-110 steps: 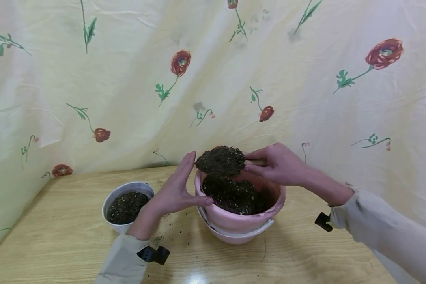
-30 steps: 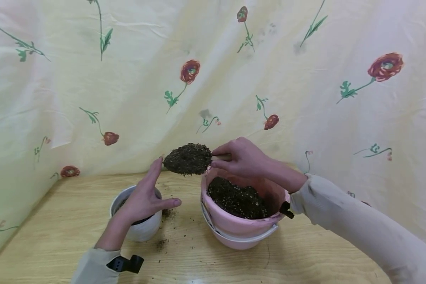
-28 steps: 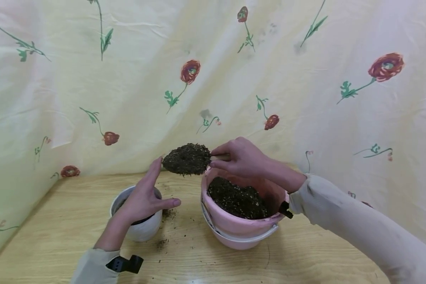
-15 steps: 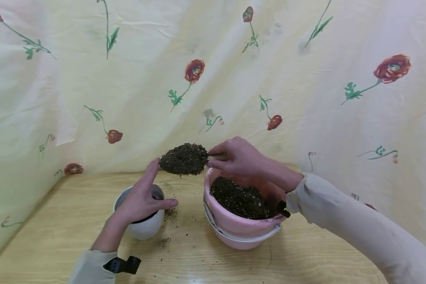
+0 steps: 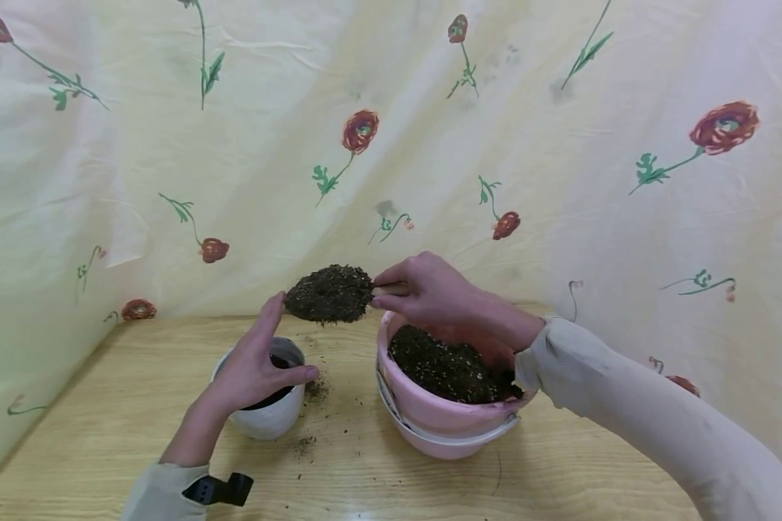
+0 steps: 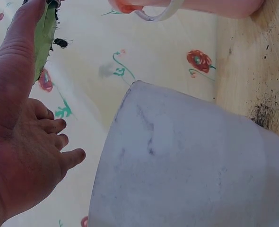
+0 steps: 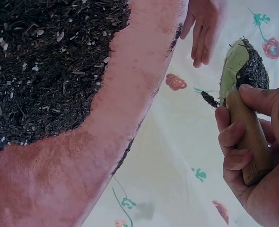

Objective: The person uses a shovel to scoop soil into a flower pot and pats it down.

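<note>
My right hand point(image 5: 430, 289) grips the wooden handle of a small hand trowel point(image 7: 250, 142), fingers curled round it. The trowel's green blade bears a heap of dark soil point(image 5: 331, 293), held level in the air above and behind the gap between the two containers. My left hand point(image 5: 250, 373) holds nothing, with fingers extended and thumb spread. Its fingertips reach the blade's tip; whether they touch it I cannot tell. Below that hand stands a white pot point(image 5: 276, 418), partly covered, with dark soil inside. To the right, under my right forearm, is a pink bucket point(image 5: 439, 409) holding dark, white-flecked soil point(image 5: 439, 365).
Soil crumbs point(image 5: 314, 391) lie scattered on the wooden table point(image 5: 365, 485) between pot and bucket. The bucket's white bail handle point(image 5: 469, 438) hangs down at its front. A flowered curtain point(image 5: 267, 145) hangs close behind the table and along the left side.
From over the pink bucket, my right hand has carried the loaded trowel left, slowing over the last second. My left hand has moved left too, now over the white pot.
</note>
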Tool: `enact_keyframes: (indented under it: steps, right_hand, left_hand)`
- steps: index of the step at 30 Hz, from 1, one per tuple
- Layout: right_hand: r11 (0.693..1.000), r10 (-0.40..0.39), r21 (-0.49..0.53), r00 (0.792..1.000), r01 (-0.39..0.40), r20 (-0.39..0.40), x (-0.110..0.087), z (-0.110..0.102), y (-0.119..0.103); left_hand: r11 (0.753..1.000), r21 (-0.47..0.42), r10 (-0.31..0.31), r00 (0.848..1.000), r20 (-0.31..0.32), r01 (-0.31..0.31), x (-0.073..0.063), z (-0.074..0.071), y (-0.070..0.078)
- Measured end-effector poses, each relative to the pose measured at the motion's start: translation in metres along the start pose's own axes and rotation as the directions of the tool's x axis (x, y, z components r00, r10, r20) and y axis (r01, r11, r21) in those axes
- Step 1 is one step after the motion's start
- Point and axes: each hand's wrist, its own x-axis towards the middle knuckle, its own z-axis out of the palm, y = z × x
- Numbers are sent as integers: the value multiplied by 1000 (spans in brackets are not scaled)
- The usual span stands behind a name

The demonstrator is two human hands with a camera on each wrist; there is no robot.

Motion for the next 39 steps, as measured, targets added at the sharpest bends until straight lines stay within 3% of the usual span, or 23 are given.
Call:
enact_keyframes:
  steps: [8, 19, 39]
  right_hand:
    - [999, 38, -2, 999, -38, 8, 6, 2, -3]
    - [999, 32, -14, 999, -31, 36, 14, 8, -5]
    - [996, -82, -35, 996, 83, 32, 28, 20, -11]
  left_hand:
    - [1000, 3, -5, 1000, -12, 5, -5, -5, -3]
    - [999, 11, -43, 999, -29, 43, -11, -9, -8]
    - [997, -10, -76, 996, -41, 76, -19, -19, -17]
